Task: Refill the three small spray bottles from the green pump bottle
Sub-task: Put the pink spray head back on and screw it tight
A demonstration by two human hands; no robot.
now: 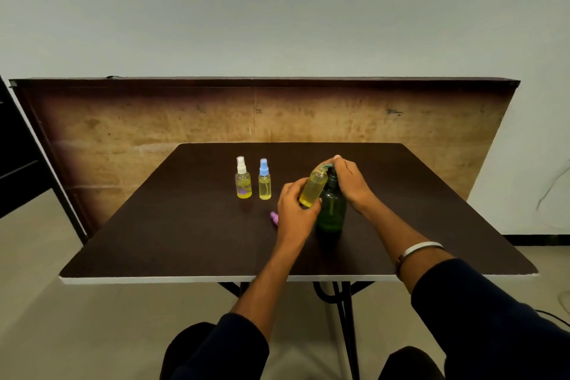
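1. Your biggest risk is a miss at the mouth. You hold the small clear uncapped spray bottle of yellow liquid tilted, its open neck up against the spout of the dark green translucent pump bottle. The neck looks narrow, so if it drifts off the spout while you press, liquid will likely run down the bottle and onto the dark brown bench.
2. It already looks nearly full, so further pumping could overflow it. Watch the level.
3. The tilt adds to this: lean it further and the liquid may reach the open neck and spill.
4. Pressing down off-centre could rock the pump bottle, which stands free at about 3 o'clock of the bench's middle. Nothing braces its base.
5. The small pink spray cap lies on the bench just at 9 o'clock of your left wrist. A careless sweep could knock it away, and you will need it to close this bottle.
6. Your left hand has its fingers curled round the lower body of the small bottle, gripping it from below.
7. Your right hand lies over the pump head, fingers curled over the top, wrist off at 4 o'clock.
8. The white-capped small bottle and the blue-capped small bottle stand upright side by side at 10 o'clock of your hands, well apart from them, both capped and holding yellow liquid.
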